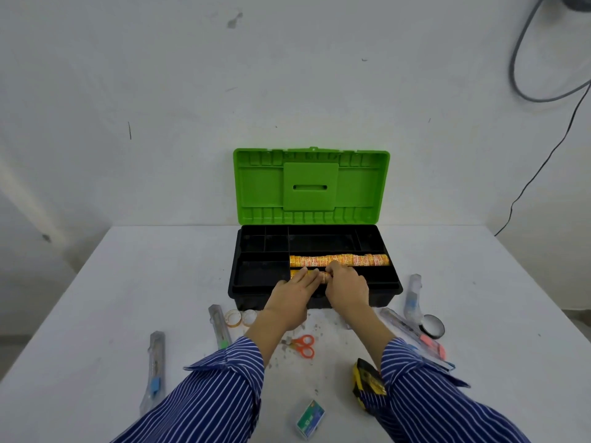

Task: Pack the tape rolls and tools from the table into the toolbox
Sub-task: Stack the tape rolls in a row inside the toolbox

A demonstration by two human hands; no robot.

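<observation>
Toolbox (315, 284), lid up: one sleeve of orange tape rolls (339, 260) stowed in tray. Second sleeve (323, 276) pinched by left hand (295, 290) and right hand (347, 290), entering front slot. Outstanding on bench (128, 298), nearer than toolbox: utility knives (155, 369), scissors (303, 345), clear tape rolls (232, 318), black tape (432, 326).

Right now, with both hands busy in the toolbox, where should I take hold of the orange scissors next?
Take the orange scissors by the two finger loops, coming straight down from above. They lie flat on the table with the loops toward the person and the short blades pointing left, partly tucked by the left sleeve.
</observation>
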